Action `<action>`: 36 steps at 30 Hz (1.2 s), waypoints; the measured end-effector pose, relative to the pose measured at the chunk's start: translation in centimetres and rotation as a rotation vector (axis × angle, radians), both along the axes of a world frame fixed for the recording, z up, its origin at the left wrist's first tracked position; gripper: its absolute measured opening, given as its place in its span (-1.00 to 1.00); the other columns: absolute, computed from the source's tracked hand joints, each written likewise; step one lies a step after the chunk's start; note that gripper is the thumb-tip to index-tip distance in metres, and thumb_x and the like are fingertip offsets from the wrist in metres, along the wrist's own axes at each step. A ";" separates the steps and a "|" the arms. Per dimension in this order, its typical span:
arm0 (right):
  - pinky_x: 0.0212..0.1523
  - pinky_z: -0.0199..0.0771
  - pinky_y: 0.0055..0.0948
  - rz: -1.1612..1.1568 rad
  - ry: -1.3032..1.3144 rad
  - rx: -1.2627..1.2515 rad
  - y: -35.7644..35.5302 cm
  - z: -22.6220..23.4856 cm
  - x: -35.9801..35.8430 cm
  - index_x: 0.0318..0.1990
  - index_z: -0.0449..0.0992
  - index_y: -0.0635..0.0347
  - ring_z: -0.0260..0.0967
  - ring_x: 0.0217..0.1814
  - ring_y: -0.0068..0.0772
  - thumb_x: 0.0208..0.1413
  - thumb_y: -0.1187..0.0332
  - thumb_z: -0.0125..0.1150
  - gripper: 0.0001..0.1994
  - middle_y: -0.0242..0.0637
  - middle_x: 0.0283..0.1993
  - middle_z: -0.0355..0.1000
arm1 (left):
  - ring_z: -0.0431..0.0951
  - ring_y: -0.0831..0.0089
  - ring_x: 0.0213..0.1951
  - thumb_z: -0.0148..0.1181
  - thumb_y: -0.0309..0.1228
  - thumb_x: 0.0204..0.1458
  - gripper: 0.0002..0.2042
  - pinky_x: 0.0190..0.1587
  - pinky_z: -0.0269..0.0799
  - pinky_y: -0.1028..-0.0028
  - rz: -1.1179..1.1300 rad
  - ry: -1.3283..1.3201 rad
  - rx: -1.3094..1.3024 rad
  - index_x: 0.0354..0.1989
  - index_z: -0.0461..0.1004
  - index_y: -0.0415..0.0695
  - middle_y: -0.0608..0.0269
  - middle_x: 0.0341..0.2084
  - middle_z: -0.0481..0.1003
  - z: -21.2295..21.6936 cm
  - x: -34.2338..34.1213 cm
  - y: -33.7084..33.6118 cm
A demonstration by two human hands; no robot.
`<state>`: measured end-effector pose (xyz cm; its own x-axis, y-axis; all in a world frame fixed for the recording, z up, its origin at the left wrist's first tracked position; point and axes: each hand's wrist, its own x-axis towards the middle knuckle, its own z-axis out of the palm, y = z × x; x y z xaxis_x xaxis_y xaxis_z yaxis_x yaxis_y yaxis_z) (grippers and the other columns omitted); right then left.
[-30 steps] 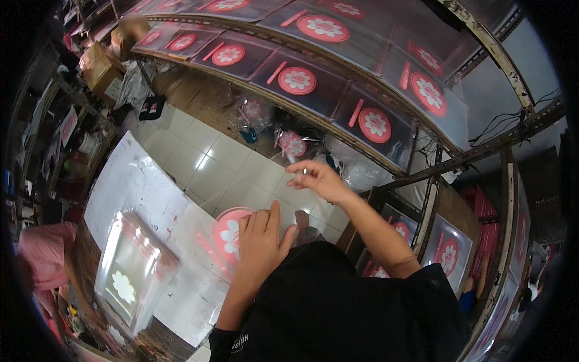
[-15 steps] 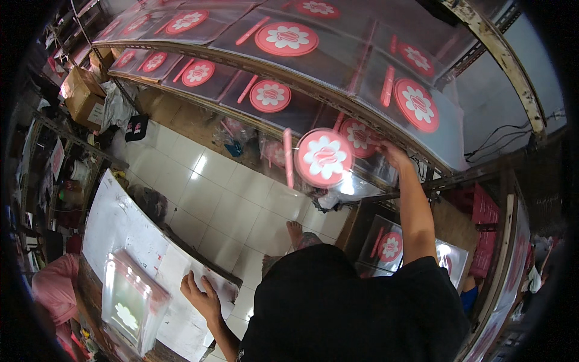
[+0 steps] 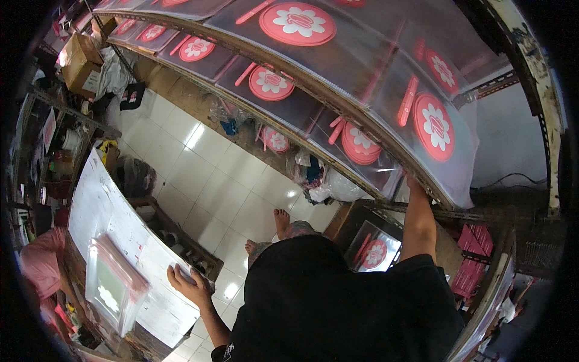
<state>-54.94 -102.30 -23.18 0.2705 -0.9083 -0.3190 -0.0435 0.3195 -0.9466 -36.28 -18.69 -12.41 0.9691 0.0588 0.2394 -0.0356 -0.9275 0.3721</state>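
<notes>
My right hand (image 3: 414, 186) reaches in at the right end of the lower shelf. The upper shelf's edge hides its fingers. To its left on that shelf lies a clear plastic sheet printed with a pink disc and white flower (image 3: 359, 145), overlapping another like it. My left hand (image 3: 189, 286) is at the right edge of a white board (image 3: 161, 265), fingers stretched out and holding nothing. Farther left on the board rests a stack of clear plastic sheets (image 3: 114, 283), with a white flower showing on top.
More printed sheets cover the upper shelf (image 3: 338, 66). A metal shelf post (image 3: 546, 120) stands at right, above a pink crate (image 3: 473, 259). Below my right arm lies another printed sheet (image 3: 373, 253). At left are a cardboard box (image 3: 81, 66) and a person's pink sleeve (image 3: 42, 259).
The printed sheet my right hand was holding now lies on the lower shelf. That hand has moved right and partly behind the upper shelf's edge. My view has shifted.
</notes>
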 end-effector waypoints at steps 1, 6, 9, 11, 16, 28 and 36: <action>0.06 0.43 -0.37 0.000 0.002 -0.004 -0.2 -0.2 -0.2 0.22 0.36 0.08 0.39 0.12 -0.42 0.25 0.31 0.20 -0.60 -0.31 0.09 0.45 | 0.18 -0.15 0.29 0.10 -0.38 0.16 -0.56 0.34 0.07 0.01 -0.002 -0.003 0.007 0.16 0.32 -0.36 -0.25 0.26 0.18 0.1 0.1 -0.1; 0.02 0.46 -0.40 0.011 0.017 -0.022 -1.3 -0.8 -0.4 0.19 0.38 0.11 0.43 0.08 -0.42 0.25 0.32 0.20 -0.62 -0.29 0.06 0.46 | 0.18 -0.14 0.30 0.11 -0.39 0.15 -0.56 0.34 0.06 0.03 0.014 -0.019 0.012 0.17 0.31 -0.35 -0.25 0.26 0.18 0.0 0.2 -0.5; 0.00 0.47 -0.42 0.032 0.034 -0.033 -1.6 -1.2 -0.1 0.18 0.40 0.13 0.45 0.06 -0.41 0.26 0.33 0.20 -0.64 -0.27 0.05 0.47 | 0.18 -0.14 0.30 0.11 -0.39 0.14 -0.56 0.34 0.06 0.04 0.026 -0.014 0.030 0.17 0.32 -0.35 -0.25 0.26 0.18 0.0 0.0 -0.3; -0.01 0.48 -0.43 0.031 0.036 -0.019 -1.1 -2.5 -1.4 0.17 0.40 0.14 0.46 0.04 -0.41 0.26 0.33 0.20 -0.65 -0.26 0.04 0.47 | 0.18 -0.13 0.30 0.11 -0.40 0.13 -0.56 0.34 0.06 0.04 0.012 -0.022 0.043 0.17 0.32 -0.35 -0.24 0.26 0.19 0.7 0.5 -0.5; -0.05 0.51 -0.46 0.112 0.125 -0.058 -1.0 -1.6 -2.2 0.14 0.43 0.18 0.49 0.00 -0.41 0.26 0.34 0.20 -0.67 -0.24 0.01 0.48 | 0.19 -0.12 0.30 0.13 -0.41 0.10 -0.55 0.35 0.06 0.05 0.017 -0.017 0.022 0.17 0.33 -0.35 -0.23 0.25 0.21 -0.4 0.4 0.1; -0.18 0.48 -0.50 0.216 0.380 -0.116 5.6 9.3 3.0 -0.01 0.44 0.17 0.49 -0.16 -0.37 0.21 0.47 0.14 -0.79 -0.27 -0.09 0.45 | 0.24 -0.03 0.28 0.19 -0.38 0.13 -0.58 0.31 0.14 0.10 0.064 -0.047 0.066 0.14 0.39 -0.30 -0.12 0.23 0.27 0.3 0.8 -1.4; -0.18 0.53 -0.50 0.229 0.403 -0.181 5.5 9.4 2.5 -0.08 0.44 0.17 0.52 -0.13 -0.27 0.21 0.49 0.10 -0.85 -0.23 -0.07 0.44 | 0.26 -0.02 0.28 0.21 -0.35 0.13 -0.59 0.31 0.14 0.10 0.063 -0.049 0.035 0.12 0.43 -0.28 -0.11 0.23 0.28 0.1 0.6 -1.0</action>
